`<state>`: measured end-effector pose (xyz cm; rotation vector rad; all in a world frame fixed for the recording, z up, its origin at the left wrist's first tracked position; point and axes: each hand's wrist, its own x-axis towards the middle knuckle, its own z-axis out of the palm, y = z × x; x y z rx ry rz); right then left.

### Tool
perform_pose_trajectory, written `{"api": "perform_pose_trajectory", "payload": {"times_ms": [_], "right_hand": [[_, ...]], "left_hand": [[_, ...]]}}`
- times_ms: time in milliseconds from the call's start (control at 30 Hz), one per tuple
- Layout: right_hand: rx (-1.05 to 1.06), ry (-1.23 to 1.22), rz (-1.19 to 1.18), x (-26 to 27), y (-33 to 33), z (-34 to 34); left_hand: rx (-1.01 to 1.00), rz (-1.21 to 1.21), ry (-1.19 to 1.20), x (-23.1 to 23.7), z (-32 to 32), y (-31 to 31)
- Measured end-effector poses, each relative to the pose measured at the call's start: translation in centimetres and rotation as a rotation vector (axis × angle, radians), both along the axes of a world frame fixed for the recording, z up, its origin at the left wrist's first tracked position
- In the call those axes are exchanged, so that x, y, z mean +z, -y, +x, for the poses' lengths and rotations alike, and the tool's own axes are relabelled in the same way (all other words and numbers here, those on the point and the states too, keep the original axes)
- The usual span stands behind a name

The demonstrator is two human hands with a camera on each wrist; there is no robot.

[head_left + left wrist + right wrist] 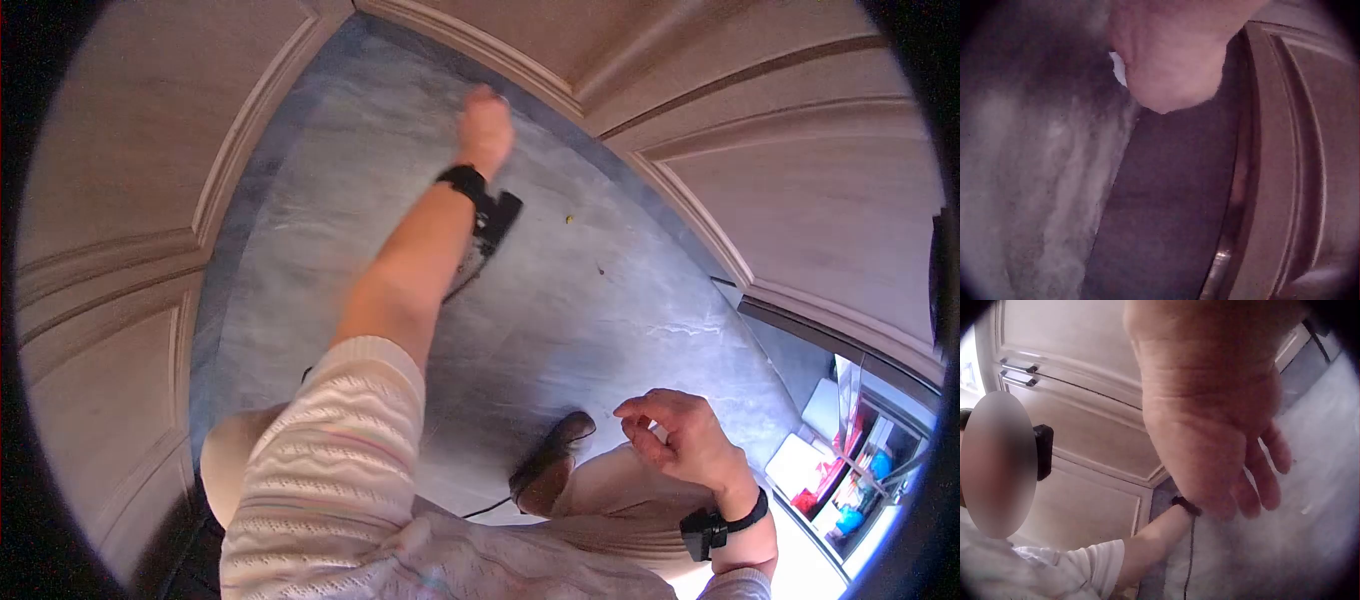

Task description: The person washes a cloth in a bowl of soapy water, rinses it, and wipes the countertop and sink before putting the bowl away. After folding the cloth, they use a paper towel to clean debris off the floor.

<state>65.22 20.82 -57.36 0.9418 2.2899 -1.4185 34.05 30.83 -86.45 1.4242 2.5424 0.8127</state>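
Observation:
Stretched far forward over the grey floor (pixel 380 130), my left hand (pixel 487 130) is curled into a fist. In the left wrist view, a small white piece (pixel 1119 69) shows at the edge of that hand (pixel 1175 62), which grips it; most of it is hidden. My right hand (pixel 685 440) hangs over the right knee, fingers loosely bent and holding nothing. The right wrist view shows its fingers (pixel 1263 478) relaxed. A small yellow bit (pixel 569 219) and a dark speck (pixel 601 270) lie on the floor to the right of the left forearm.
Panelled cabinet doors (pixel 790 190) stand along the right, with more panels (pixel 110 150) on the left. A dark shoe (pixel 550 455) is on the floor near the right knee. At the lower right is an open-looking compartment with red and blue things (pixel 850 518).

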Motion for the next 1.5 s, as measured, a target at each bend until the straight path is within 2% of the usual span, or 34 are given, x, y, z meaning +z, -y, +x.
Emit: {"api": "perform_pose_trajectory", "payload": {"times_ms": [33, 100, 167, 200, 267, 333, 400, 467, 500, 567, 600, 667, 700, 767, 800, 833, 867, 900, 1000, 1100, 1167, 1300, 1400, 1500], "right_hand": [[0.018, 0.004, -0.003, 0.0, 0.0, -0.4], [0.041, 0.008, 0.008, 0.1, -0.2, -1.2], [-0.001, 0.037, -0.014, 0.3, -0.6, -2.0], [-0.02, 0.071, -0.023, 0.6, -0.8, -2.3], [-0.023, 0.067, -0.003, 0.1, -0.8, -1.9], [-0.002, 0.081, 0.003, -0.3, -0.5, -1.3], [-0.049, 0.119, -0.04, -1.1, 0.0, -0.6], [-0.089, 0.141, -0.088, -2.4, 0.2, 0.2], [-0.089, 0.143, -0.085, -3.3, 0.3, 0.9], [-0.199, 0.088, -0.241, -4.7, 0.6, 1.8], [-0.204, 0.089, -0.242, -4.6, 0.5, 1.5], [-0.001, 0.144, -0.19, -4.2, -1.4, 0.0], [-0.086, 0.145, -0.192, -5.0, -2.6, -0.5], [-0.255, 0.16, -0.162, -7.1, -4.9, -1.5], [-0.341, 0.171, -0.134, -7.8, -5.7, -2.2], [-0.347, 0.172, -0.125, -7.8, -5.9, -3.1], [-0.455, 0.13, -0.185, -7.7, -5.8, -3.9], [-0.565, 0.089, -0.245, -7.6, -5.7, -4.4], [-0.547, 0.105, -0.318, -6.9, -6.5, -5.1], [-0.564, 0.12, -0.323, -5.7, -8.2, -4.6], [-0.553, 0.128, -0.331, -4.5, -8.9, -4.7], [-0.555, 0.008, -0.381, -3.5, -9.8, -4.7], [-0.697, -0.175, -0.48, -2.8, -9.9, -5.5], [-0.71, -0.202, -0.567, -2.2, -9.8, -6.7]], "left_hand": [[0.024, 0.023, 0.148, -0.5, 2.1, 0.0], [-0.145, 0.002, 0.262, 1.6, 6.4, 1.8], [-0.418, -0.011, -0.096, -0.4, 9.7, 3.7], [-0.422, -0.001, -0.097, -0.4, 10.5, 4.6], [-0.657, -0.197, 0.295, 0.0, 11.0, 6.7], [-0.621, 0.005, 0.17, 0.6, 7.9, 7.5], [-0.295, 0.186, 0.687, 1.0, 3.9, 6.3], [-0.136, 0.036, 0.744, 1.4, 2.3, 6.5], [-0.136, 0.039, 0.747, 2.0, 2.6, 6.5], [-0.623, -0.217, 0.255, 3.9, 3.7, 6.8], [-0.628, -0.219, 0.256, 4.6, 3.8, 7.0], [-0.538, -0.287, 1.291, 6.0, 4.3, 7.1], [-0.55, -0.283, 1.297, 6.6, 4.7, 7.2], [-0.608, -0.2, 1.872, 7.6, 5.1, 7.4], [-0.62, -0.193, 1.869, 8.3, 5.4, 7.5], [-0.639, -0.19, 1.944, 9.1, 5.8, 7.7], [-0.654, -0.192, 2.024, 9.6, 6.5, 7.8], [-0.663, -0.198, 2.032, 10.0, 7.2, 8.0], [-0.789, -0.134, 2.128, 10.8, 9.0, 8.4], [-0.821, -0.074, 2.051, 11.1, 8.8, 8.4], [-0.726, -0.119, 2.094, 11.2, 8.1, 8.7], [-0.742, -0.066, 2.095, 11.4, 8.1, 8.6], [-0.781, -0.015, 2.083, 13.1, 7.7, 9.0], [-0.633, -0.03, 2.132, 14.3, 7.9, 9.8]]}}
